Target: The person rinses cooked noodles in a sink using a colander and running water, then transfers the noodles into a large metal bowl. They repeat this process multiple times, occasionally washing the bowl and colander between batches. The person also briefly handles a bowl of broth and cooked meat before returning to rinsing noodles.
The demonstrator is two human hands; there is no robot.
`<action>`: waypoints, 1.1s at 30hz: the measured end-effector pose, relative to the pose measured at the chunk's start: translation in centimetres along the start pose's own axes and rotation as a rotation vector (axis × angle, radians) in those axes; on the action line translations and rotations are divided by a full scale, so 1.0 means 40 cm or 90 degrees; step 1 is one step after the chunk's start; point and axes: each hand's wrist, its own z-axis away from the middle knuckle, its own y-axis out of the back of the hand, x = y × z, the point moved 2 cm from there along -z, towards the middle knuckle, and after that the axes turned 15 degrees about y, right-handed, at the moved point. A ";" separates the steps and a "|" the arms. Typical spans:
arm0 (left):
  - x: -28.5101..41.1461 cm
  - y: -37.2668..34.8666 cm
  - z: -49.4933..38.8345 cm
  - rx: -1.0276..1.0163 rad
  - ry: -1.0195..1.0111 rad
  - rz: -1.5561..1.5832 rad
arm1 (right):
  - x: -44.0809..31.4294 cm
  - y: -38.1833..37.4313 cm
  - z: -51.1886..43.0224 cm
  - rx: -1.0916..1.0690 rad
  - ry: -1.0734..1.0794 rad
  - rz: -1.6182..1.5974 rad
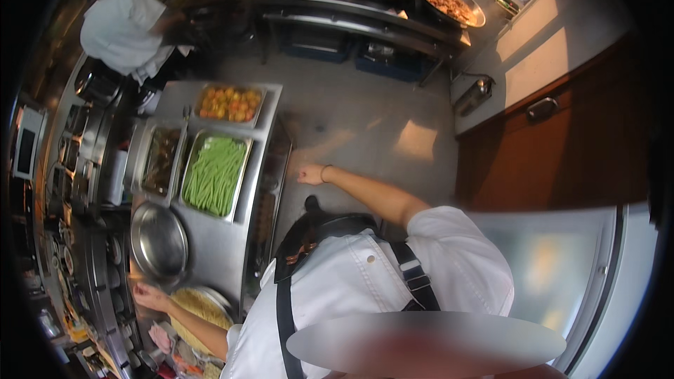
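Observation:
My left hand (151, 296) is over the steel counter (210, 237), beside a large round tray of yellowish grain-like food (200, 316) and just below an empty round steel pan (159, 240). Its fingers look bent; whether they hold anything is unclear. My right hand (311, 174), a thin band on its wrist, hangs over the floor to the right of the counter, fingers curled and no object visible in it. On the counter lie a rectangular steel pan of green beans (217, 173), a pan of dark contents (162, 159) and a pan of orange-yellow chunks of food (230, 103).
A person in a white jacket (124, 31) stands at the upper left. Along the far wall runs a steel table (347, 8) with a round pan of browned food (447, 4). Blue crates (389, 63) sit underneath. A brown door (553, 137) is at the right.

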 end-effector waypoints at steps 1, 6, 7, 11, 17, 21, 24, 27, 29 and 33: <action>0.143 -0.082 0.055 -0.042 -0.001 0.029 | 0.074 0.087 0.017 -0.060 -0.006 0.008; 0.848 -0.562 0.288 -0.248 -0.140 0.308 | 0.470 0.371 0.271 -0.005 -0.378 -0.044; 0.982 -0.661 0.378 -0.302 -0.100 0.254 | 0.543 0.390 0.352 0.077 -0.468 -0.047; 1.545 -0.934 0.858 -0.814 -0.193 0.420 | 0.795 0.406 0.749 0.305 -0.743 -0.179; 2.261 -0.977 1.410 -1.322 -0.492 0.418 | 0.901 0.220 1.148 0.419 -0.832 -0.367; 2.599 -1.034 1.557 -1.509 -0.258 0.358 | 0.972 0.250 1.204 0.346 -0.791 -0.414; 2.769 -1.166 1.600 -1.560 -0.027 0.274 | 1.054 0.420 1.158 0.396 -0.720 -0.465; 2.911 -1.342 1.608 -1.532 0.163 0.315 | 1.178 0.663 1.035 0.472 -0.624 -0.485; 2.989 -1.462 1.598 -1.456 0.180 0.327 | 1.283 0.856 0.927 0.525 -0.539 -0.490; 3.135 -1.686 1.608 -1.424 0.326 0.387 | 1.462 1.243 0.751 0.649 -0.444 -0.507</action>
